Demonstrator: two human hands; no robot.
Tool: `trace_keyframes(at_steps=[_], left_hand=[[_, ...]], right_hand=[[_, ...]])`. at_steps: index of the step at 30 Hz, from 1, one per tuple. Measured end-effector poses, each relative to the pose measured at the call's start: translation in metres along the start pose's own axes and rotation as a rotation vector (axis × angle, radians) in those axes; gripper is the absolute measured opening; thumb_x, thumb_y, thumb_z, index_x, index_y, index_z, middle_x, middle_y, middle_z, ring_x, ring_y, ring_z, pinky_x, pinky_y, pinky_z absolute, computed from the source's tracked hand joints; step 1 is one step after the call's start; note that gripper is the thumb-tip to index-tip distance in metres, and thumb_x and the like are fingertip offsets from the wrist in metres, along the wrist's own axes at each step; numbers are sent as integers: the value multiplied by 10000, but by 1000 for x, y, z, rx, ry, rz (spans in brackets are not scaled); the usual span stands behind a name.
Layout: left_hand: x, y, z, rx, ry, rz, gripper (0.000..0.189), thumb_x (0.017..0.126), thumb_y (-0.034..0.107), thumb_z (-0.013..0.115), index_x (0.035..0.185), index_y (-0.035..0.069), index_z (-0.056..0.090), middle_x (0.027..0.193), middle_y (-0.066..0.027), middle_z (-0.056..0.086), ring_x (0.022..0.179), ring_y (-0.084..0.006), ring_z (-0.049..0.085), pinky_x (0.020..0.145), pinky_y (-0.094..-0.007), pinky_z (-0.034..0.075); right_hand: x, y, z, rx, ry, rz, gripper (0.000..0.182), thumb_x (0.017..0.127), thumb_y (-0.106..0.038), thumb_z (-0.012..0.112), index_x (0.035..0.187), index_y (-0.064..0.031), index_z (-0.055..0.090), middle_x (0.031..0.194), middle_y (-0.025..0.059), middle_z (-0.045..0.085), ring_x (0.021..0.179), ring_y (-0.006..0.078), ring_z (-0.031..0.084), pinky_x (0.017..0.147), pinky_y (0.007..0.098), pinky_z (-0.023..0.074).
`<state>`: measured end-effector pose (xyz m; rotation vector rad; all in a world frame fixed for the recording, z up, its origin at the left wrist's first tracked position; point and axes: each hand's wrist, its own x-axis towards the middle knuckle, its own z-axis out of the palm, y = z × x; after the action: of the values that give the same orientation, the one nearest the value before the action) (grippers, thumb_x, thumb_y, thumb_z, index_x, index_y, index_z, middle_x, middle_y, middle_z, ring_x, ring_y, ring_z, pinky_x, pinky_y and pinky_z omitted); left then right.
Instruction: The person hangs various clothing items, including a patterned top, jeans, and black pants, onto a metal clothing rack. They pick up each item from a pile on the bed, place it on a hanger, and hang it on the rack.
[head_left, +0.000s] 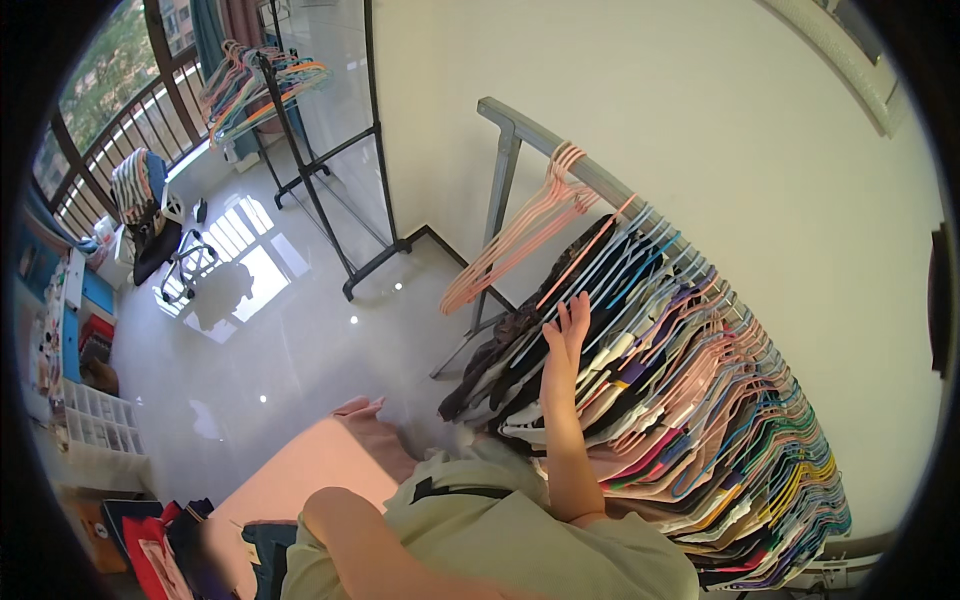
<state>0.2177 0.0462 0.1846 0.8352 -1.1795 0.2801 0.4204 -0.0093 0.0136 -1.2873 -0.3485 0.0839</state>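
Observation:
My right hand (564, 341) reaches up to the clothes rack with its fingers extended and somewhat apart. It lies against or just in front of dark garments (600, 281) on pale blue hangers; contact is hard to tell. Just left of it, a dark patterned garment (517, 330) hangs at the end of the row. Several bare pink hangers (517, 236) hang together near the end of the metal rail (600, 176). My left forearm (367, 547) bends across my body, and the left hand is out of view.
Many more clothes (697, 405) fill the rail to the right. Beside me is a pink-topped surface (300, 472) with folded clothes (157, 547) by it. A black rack (300, 165) with hangers (255, 82), an office chair (161, 232) and plastic drawers (101, 416) stand beyond.

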Motion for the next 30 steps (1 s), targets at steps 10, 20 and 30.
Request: trace_keyframes(at_steps=[10,20,30], left_hand=[[-15,43,-35,501,-24,215,490,929,273,222,1034,-62,564,958,-240,610,918,-361,589,920,-418,375],[9,17,3,154,224,257,563,937,369,171,1126,16,566,1134,-196,548,1203,-451,316,1021,-535,94],[20,9,-27,288,-18,413,599,932,365,120,1117,30,581,1139,-124,571,1155,-442,386,1021,-544,85]], right_hand=[[-6,4,10,-42,93,-30,694,813,-93,467,1395,-131,91,1401,163,151,1288,286,205,1038,386,155],[-9,4,16,-77,59,-17,654,841,-178,464,1394,-148,118,1388,149,172,1266,261,249,1014,365,202],[-5,11,17,-63,40,-3,637,823,-142,456,1384,-139,155,1357,140,232,1237,255,291,1016,362,200]])
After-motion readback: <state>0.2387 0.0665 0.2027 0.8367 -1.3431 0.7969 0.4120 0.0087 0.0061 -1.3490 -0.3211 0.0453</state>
